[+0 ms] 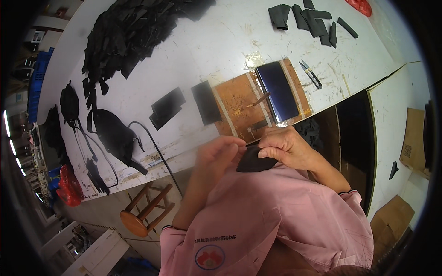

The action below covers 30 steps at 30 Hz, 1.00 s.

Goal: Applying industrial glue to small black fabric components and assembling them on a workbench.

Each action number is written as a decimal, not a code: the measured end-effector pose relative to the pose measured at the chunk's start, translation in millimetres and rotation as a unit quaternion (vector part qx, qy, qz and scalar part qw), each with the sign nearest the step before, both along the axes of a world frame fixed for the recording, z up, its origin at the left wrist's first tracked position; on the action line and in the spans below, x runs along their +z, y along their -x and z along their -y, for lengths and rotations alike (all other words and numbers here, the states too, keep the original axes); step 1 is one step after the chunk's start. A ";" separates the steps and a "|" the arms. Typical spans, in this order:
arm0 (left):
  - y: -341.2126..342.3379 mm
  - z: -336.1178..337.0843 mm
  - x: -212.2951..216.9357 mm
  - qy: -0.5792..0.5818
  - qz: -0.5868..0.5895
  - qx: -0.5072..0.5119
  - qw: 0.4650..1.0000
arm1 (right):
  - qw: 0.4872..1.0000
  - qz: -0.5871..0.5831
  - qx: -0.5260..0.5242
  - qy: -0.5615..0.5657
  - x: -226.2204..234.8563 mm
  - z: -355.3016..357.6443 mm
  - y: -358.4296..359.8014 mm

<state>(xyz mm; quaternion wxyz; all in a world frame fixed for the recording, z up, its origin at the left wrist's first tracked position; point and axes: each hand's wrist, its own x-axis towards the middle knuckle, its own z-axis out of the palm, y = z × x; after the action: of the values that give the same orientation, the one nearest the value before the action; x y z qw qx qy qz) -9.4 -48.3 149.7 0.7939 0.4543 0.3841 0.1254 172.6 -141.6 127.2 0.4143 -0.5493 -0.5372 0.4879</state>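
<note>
Item in hand: small piece of soft black fabric point(254, 163), curved at one end, held in the air just off the near edge of the white scratched worktop point(221, 41), close against the person's pink shirt.
Left hand point(221, 154): fingers curled, fingertips pressed to the left end of the black piece; a pinch, as far as can be seen.
Right hand point(286, 148): closed over the top of the piece, thumb and forefinger nipping its upper edge.
Board: brown wooden board point(239, 108) with pale tape strips, lying at the near edge just beyond the hands; a dark blue glossy rectangular panel point(278, 89) rests on its right half and a thin wooden stick point(258, 100) lies across the middle.
Beside the board: flat black rectangular fabric patches point(168, 106) to its left; small metal thread snips point(311, 73) to its right.
Far left corner: large heap of black fabric cut pieces point(129, 32).
Far right edge: several rolled black fabric strips point(306, 19).
Left edge: black pouch-like item with a trailing black cord point(117, 135).
Floor: round wooden stool point(143, 211) below the near edge.
Handling note: the work looks like folding or shaping an edge; both pinches seem best kept close together so the soft cloth stays taut and does not slip.
</note>
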 end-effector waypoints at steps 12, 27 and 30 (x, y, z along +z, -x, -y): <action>-0.6 -5.1 -1.0 -0.028 -0.047 -0.118 0.992 | 0.999 -0.024 0.021 0.029 -2.1 2.9 -0.3; -1.6 -11.4 6.7 -0.006 -0.040 -0.115 0.993 | 0.990 -0.129 -0.017 0.053 -3.2 4.7 1.5; -2.4 -13.1 3.1 -0.009 -0.043 -0.138 0.989 | 0.993 -0.105 -0.001 0.047 -2.9 4.6 1.9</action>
<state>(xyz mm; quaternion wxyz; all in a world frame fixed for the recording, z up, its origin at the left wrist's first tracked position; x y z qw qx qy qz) -7.0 -35.3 152.8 0.7822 0.5152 0.3504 -0.0012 170.7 -146.1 124.2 0.4424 -0.5145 -0.4671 0.5669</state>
